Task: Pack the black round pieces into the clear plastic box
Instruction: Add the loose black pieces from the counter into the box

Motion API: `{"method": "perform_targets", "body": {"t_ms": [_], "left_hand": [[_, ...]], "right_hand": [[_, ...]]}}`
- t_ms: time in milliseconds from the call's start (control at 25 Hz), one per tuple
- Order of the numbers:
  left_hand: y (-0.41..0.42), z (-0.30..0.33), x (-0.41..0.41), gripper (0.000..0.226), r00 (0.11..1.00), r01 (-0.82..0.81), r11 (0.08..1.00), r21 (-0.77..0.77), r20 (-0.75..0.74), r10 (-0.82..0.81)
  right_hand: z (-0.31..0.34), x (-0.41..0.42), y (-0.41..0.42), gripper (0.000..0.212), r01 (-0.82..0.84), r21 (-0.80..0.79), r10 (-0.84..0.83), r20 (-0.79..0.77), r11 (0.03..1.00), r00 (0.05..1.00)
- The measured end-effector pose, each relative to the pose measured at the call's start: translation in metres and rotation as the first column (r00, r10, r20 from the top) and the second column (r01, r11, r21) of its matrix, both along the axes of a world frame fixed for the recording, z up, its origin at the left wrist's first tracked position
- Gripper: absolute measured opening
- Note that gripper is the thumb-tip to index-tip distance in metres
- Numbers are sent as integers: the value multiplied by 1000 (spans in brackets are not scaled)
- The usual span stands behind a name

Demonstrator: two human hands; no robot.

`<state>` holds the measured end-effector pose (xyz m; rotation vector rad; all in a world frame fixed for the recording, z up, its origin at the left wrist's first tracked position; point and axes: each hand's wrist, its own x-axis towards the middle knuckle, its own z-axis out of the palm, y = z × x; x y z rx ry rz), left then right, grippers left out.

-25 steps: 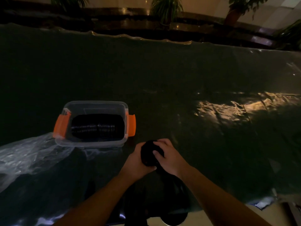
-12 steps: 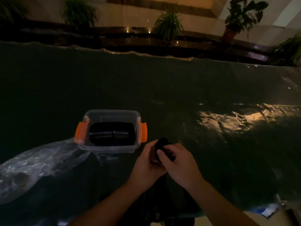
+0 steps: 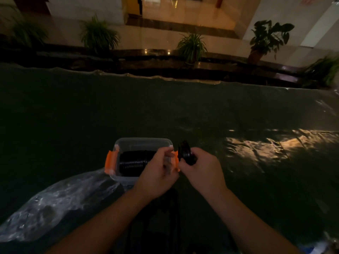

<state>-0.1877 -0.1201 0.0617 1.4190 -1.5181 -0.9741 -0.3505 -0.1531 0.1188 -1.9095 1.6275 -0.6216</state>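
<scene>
The clear plastic box (image 3: 141, 143) with orange side clips stands on the dark table, and a row of black round pieces (image 3: 134, 161) stands on edge inside it. My right hand (image 3: 201, 171) holds a small stack of black round pieces (image 3: 185, 153) just right of the box's right clip. My left hand (image 3: 157, 173) hovers over the box's near right corner with its fingers apart, and hides that corner. Whether it touches the box I cannot tell.
A crumpled clear plastic bag (image 3: 60, 200) lies left of my left forearm, against the box's near side. A dark bag (image 3: 165, 217) sits between my forearms. The table's far edge (image 3: 165, 78) borders a ledge with potted plants (image 3: 190, 45).
Both hands rose from the dark bag towards the box. The black pieces, held by both hands before, are now in my right hand alone. My view tilted up.
</scene>
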Motion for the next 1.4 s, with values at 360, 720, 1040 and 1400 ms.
{"method": "perform_targets", "body": {"t_ms": [360,720,1040,1400], "left_hand": [[-69,-38,56,67,526,137,971,196,816,-239],[-88,-69,45,77,432,146,960,241,857,-281],[-79,-68,58,77,524,112,973,202,820,-230],[-76,-66,61,78,620,79,978,193,759,-200]], "right_hand": [[-5,33,-26,13,157,142,-180,175,977,968],[-27,49,-30,11,115,258,-144,93,959,985],[-45,75,-40,10,66,306,-21,-147,950,989],[-73,111,-58,16,146,354,9,-402,924,916]]}}
